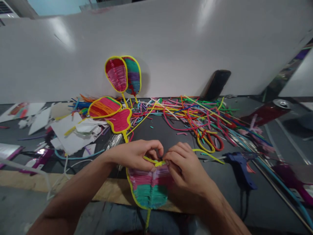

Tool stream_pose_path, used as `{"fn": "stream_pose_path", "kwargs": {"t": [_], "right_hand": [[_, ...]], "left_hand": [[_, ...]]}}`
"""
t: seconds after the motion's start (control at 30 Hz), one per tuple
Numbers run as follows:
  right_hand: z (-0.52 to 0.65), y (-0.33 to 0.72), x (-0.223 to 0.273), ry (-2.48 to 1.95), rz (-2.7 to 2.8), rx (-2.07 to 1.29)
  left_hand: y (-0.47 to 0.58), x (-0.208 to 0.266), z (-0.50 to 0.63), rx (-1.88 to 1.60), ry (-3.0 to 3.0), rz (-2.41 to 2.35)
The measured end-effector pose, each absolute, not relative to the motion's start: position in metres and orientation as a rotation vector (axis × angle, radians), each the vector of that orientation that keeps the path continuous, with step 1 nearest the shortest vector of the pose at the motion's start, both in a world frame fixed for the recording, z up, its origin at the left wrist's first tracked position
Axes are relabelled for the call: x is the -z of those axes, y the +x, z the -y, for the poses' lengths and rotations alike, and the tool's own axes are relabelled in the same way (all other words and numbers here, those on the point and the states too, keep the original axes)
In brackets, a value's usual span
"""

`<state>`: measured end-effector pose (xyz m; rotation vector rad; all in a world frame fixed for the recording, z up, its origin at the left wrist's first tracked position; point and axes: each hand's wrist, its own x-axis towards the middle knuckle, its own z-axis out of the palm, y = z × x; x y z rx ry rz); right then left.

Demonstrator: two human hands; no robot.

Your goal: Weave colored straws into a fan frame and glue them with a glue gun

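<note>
Between my hands is a fan-shaped piece (151, 195) wound in pink and teal pipe cleaners, with a yellow edge and a yellow stem pointing down toward me. My left hand (137, 154) is closed, its thumb and fingers pinching the yellow pipe cleaner (160, 163) at the top edge of the piece. On the same strip, close beside it, the fingertips of my right hand (187, 168) are pressed together. A yellow tail (206, 151) sticks out past my right hand; whether it joins the held strip is hidden. My right hand covers the piece's right side.
Finished fans (116, 73) lean on the white partition, and others (105, 107) lie left. Loose pipe cleaners (176, 111) are heaped at the back. A blue glue gun (241, 169), scissors (207, 143), can (271, 112) and phone (216, 84) stand or lie right; paper scraps (69, 133) lie left.
</note>
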<state>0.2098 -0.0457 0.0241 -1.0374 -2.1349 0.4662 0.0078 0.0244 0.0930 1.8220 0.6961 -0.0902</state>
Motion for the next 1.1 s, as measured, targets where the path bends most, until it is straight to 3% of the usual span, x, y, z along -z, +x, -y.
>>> {"fn": "stream_pose_path", "kwargs": {"t": [0.73,1.1], "right_hand": [[0.046,0.205,-0.026,-1.082,2.024,-0.105],[0.046,0.204,-0.028,-1.028,2.105,-0.112]], "left_hand": [[-0.007,-0.083,-0.021,-0.02,1.837,-0.778],[-0.008,-0.082,-0.022,-0.003,1.951,-0.743]]}}
